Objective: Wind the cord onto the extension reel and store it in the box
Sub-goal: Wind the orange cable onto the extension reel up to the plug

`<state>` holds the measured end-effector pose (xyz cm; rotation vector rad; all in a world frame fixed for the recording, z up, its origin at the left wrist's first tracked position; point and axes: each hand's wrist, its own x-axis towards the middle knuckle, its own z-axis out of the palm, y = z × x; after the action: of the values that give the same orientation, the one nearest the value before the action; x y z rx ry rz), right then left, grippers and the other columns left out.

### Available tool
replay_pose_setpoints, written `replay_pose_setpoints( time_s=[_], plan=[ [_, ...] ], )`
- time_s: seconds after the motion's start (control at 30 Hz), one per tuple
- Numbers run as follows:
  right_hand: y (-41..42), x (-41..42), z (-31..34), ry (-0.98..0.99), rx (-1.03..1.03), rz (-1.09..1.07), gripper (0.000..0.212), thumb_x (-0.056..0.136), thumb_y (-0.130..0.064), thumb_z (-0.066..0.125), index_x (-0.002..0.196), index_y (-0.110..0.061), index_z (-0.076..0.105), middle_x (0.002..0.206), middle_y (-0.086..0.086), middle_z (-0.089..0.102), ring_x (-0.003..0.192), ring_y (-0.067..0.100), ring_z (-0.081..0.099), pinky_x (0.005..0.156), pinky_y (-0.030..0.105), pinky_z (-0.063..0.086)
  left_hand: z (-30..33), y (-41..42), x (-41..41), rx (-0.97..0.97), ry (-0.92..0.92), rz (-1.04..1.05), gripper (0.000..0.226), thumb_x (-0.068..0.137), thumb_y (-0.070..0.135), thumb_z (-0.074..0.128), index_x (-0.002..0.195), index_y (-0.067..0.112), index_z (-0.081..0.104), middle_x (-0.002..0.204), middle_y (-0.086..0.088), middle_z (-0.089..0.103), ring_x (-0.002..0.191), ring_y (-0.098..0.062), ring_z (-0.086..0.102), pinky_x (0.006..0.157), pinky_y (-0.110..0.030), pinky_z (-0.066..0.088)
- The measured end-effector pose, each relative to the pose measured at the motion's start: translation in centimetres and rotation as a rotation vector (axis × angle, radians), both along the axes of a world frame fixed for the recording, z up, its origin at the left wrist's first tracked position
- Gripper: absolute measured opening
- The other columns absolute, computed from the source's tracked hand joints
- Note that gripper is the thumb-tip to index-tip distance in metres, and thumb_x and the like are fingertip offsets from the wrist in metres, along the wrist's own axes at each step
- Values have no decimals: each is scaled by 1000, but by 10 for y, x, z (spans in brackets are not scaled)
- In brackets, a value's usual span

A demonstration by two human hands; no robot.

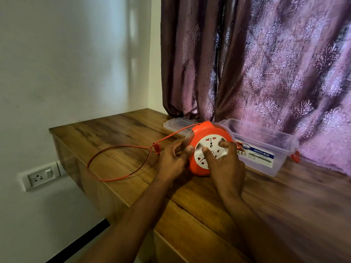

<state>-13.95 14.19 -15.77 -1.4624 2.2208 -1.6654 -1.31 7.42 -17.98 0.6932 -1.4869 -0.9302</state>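
An orange extension reel [199, 133] with a white socket face stands tilted on the wooden table [121, 133]. My left hand [171, 160] grips its left rim, thumb on the edge. On the white face rests my right hand [223, 162], fingers curled around the centre. A thin orange cord [121, 147] leaves the reel's top, runs left and lies in a loose loop on the table. Its orange plug [157, 148] sits just left of my left hand. A clear plastic box [266, 149] labelled MULTI-BOX stands open behind the reel on the right.
The box's clear lid [178, 124] lies flat behind the reel to the left. A purple patterned curtain [266, 63] hangs down to the table's back edge. A wall socket with a switch [40, 176] sits on the white wall below the table's left edge.
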Motion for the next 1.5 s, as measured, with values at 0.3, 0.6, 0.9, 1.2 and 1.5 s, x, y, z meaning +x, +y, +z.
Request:
replay_pose_setpoints(
  time_s=[0.3,0.6,0.9,1.2,1.5],
  plan=[
    [4,0,-9,635,27,53,59,89,-19,53,137,-42,27,140,7,32,109,35,55,71,45,56,3,-2,4,43,52,50,37,86,36,63,119,18,68,112,2,74,104,-12,70,92,-42,57],
    [9,-1,-2,689,191,128,65,92,-9,49,139,-49,29,154,7,14,127,37,44,85,49,54,2,-2,3,52,59,52,48,82,49,64,120,20,68,113,1,74,106,-18,70,92,-51,55],
    [5,-2,-2,581,145,65,57,93,-42,52,141,-52,22,129,5,38,98,30,61,72,42,56,2,-1,4,58,48,50,50,82,49,64,121,17,67,114,1,74,109,-16,68,95,-51,53],
    [8,0,4,388,124,-27,57,80,-66,56,129,-44,36,105,4,70,94,31,65,71,36,49,2,1,2,13,16,23,42,82,43,65,117,20,69,111,0,75,105,-15,70,91,-49,56],
    [6,3,2,188,108,-67,54,81,-64,56,122,-34,39,105,12,67,97,38,62,73,39,47,3,2,1,-45,1,-8,50,82,45,63,120,14,67,113,0,74,106,-12,69,93,-39,56]
  ],
)
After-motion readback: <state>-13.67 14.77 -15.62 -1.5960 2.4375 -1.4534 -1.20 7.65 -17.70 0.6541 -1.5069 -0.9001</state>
